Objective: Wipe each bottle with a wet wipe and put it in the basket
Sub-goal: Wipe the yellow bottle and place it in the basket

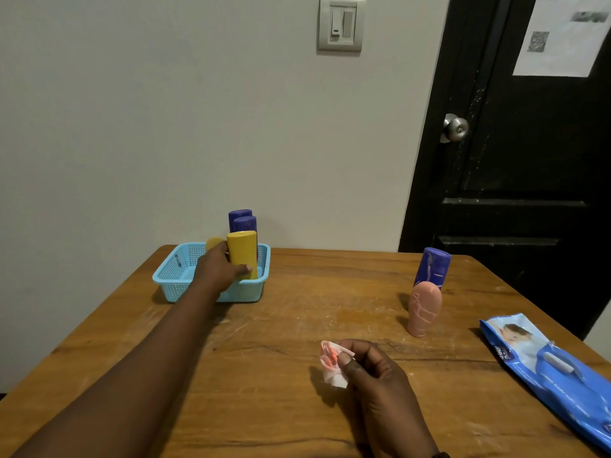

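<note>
My left hand (220, 267) reaches into the light blue basket (172, 279) at the table's far left and grips a yellow bottle (243, 251) standing upright inside it. Two purple bottles (244, 223) stand behind it in the basket, and another yellow bottle (214, 242) peeks out behind my fingers. My right hand (373, 368) rests near the table's front and pinches a crumpled white wet wipe (332, 365) with pink stains. A pink bottle (423, 307) stands upright at the right, with a purple bottle (433, 264) just behind it.
A blue pack of wet wipes (555, 365) lies at the right edge of the wooden table (297, 309). A white wall backs the table, and a black door (529, 160) with a metal knob stands at the right.
</note>
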Demonstrator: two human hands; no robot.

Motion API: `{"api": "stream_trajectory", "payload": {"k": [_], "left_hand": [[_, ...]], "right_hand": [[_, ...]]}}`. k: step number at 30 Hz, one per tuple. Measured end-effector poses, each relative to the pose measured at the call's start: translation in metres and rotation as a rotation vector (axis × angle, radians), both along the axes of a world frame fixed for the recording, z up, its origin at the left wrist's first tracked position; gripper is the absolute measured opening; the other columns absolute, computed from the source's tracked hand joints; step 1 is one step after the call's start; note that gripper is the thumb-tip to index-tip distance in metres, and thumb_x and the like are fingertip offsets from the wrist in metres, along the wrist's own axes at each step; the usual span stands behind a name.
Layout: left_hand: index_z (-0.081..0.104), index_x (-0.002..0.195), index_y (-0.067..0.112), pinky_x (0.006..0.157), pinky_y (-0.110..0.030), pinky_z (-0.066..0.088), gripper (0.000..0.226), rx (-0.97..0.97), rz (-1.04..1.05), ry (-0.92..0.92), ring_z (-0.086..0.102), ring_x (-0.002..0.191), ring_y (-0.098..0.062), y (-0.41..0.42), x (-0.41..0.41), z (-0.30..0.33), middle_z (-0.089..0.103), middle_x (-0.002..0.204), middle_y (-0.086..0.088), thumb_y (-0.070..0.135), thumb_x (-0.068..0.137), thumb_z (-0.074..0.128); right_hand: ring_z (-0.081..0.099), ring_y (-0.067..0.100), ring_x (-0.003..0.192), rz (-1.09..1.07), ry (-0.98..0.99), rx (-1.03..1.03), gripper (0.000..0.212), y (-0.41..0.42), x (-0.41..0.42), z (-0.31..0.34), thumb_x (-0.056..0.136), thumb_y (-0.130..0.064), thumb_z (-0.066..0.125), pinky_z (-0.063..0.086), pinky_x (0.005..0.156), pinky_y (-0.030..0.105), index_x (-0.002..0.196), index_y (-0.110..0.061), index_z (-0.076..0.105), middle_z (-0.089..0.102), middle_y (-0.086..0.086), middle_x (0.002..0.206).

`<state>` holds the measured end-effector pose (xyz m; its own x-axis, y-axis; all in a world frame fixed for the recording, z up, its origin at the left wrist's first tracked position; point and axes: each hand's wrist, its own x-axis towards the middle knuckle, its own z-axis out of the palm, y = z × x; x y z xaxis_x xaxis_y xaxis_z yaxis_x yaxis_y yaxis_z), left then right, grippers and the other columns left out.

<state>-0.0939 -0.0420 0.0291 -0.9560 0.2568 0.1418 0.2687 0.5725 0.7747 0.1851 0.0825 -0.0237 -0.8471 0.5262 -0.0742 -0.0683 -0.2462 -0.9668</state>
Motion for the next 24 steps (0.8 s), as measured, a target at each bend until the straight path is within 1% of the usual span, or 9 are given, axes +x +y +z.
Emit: {"api": "stream_trajectory", "payload": {"k": [6, 8, 11, 13, 16, 18, 20, 23, 24], "left_hand": [[0.054, 0.133, 0.008, 0.096, -0.046, 0.048, 0.059, 0.029, -0.050, 0.069, 0.061, 0.114, -0.032, -0.007, 0.000, -0.004, 0.065, 0.128, -0.015, 0.022, 0.083, 0.080], [0.055, 0.133, 0.009, 0.097, -0.047, 0.050, 0.059, 0.030, -0.070, 0.092, 0.063, 0.113, -0.031, -0.007, -0.001, -0.005, 0.066, 0.127, -0.014, 0.022, 0.082, 0.081], [0.055, 0.134, 0.011, 0.097, -0.052, 0.051, 0.059, 0.033, -0.081, 0.116, 0.063, 0.113, -0.032, -0.003, -0.004, -0.004, 0.066, 0.127, -0.013, 0.023, 0.082, 0.081], [0.055, 0.134, 0.011, 0.098, -0.053, 0.051, 0.059, 0.040, -0.084, 0.113, 0.063, 0.114, -0.033, -0.002, -0.008, -0.004, 0.066, 0.127, -0.014, 0.022, 0.082, 0.080], [0.055, 0.133, 0.009, 0.098, -0.053, 0.050, 0.059, 0.048, -0.080, 0.090, 0.062, 0.114, -0.034, 0.000, -0.013, -0.004, 0.066, 0.127, -0.015, 0.021, 0.082, 0.081], [0.055, 0.133, 0.008, 0.098, -0.052, 0.051, 0.058, 0.060, -0.075, 0.081, 0.063, 0.113, -0.034, 0.000, -0.015, -0.005, 0.066, 0.127, -0.015, 0.021, 0.082, 0.081], [0.055, 0.132, 0.008, 0.096, -0.052, 0.052, 0.057, 0.103, -0.065, 0.056, 0.063, 0.111, -0.033, -0.005, -0.017, -0.004, 0.066, 0.124, -0.014, 0.022, 0.083, 0.080], [0.057, 0.130, 0.007, 0.093, -0.053, 0.054, 0.054, 0.274, -0.066, -0.007, 0.064, 0.107, -0.033, -0.021, -0.023, 0.005, 0.067, 0.121, -0.016, 0.018, 0.083, 0.080], [0.057, 0.130, 0.006, 0.091, -0.052, 0.055, 0.053, 0.321, -0.070, -0.019, 0.064, 0.106, -0.033, -0.028, -0.026, 0.010, 0.067, 0.119, -0.017, 0.015, 0.083, 0.079]], "right_hand": [[0.066, 0.045, 0.094, -0.002, -0.005, 0.012, 0.015, 0.000, 0.000, 0.001, 0.089, -0.008, 0.064, 0.054, 0.076, 0.049, 0.092, -0.015, 0.077, 0.074, 0.016, 0.095], [0.066, 0.046, 0.093, -0.006, 0.007, 0.015, 0.014, -0.002, -0.001, 0.000, 0.088, -0.009, 0.065, 0.054, 0.074, 0.048, 0.093, -0.015, 0.076, 0.073, 0.018, 0.095], [0.067, 0.040, 0.086, -0.015, 0.019, 0.011, 0.014, -0.002, -0.001, -0.001, 0.089, -0.008, 0.065, 0.054, 0.071, 0.044, 0.093, -0.013, 0.076, 0.073, 0.020, 0.094], [0.067, 0.038, 0.083, -0.010, 0.015, -0.003, 0.014, -0.002, -0.001, 0.000, 0.089, -0.006, 0.064, 0.054, 0.068, 0.041, 0.093, -0.012, 0.076, 0.072, 0.020, 0.093], [0.067, 0.040, 0.085, -0.004, 0.011, -0.015, 0.014, -0.002, 0.000, 0.002, 0.089, -0.007, 0.064, 0.053, 0.067, 0.040, 0.093, -0.012, 0.076, 0.072, 0.021, 0.094], [0.067, 0.039, 0.084, -0.009, 0.007, -0.013, 0.014, -0.002, -0.001, 0.002, 0.089, -0.006, 0.064, 0.053, 0.066, 0.040, 0.093, -0.012, 0.076, 0.072, 0.021, 0.094], [0.067, 0.038, 0.081, -0.006, 0.007, -0.018, 0.015, -0.003, -0.001, 0.004, 0.089, -0.006, 0.063, 0.054, 0.066, 0.041, 0.092, -0.012, 0.076, 0.072, 0.021, 0.094], [0.067, 0.036, 0.081, -0.003, 0.003, -0.009, 0.016, -0.004, 0.001, 0.006, 0.089, -0.006, 0.063, 0.054, 0.066, 0.041, 0.091, -0.013, 0.077, 0.073, 0.019, 0.094], [0.068, 0.036, 0.082, 0.000, -0.002, -0.005, 0.016, -0.004, 0.001, 0.006, 0.089, -0.006, 0.062, 0.054, 0.066, 0.041, 0.091, -0.014, 0.077, 0.073, 0.018, 0.093]]}}
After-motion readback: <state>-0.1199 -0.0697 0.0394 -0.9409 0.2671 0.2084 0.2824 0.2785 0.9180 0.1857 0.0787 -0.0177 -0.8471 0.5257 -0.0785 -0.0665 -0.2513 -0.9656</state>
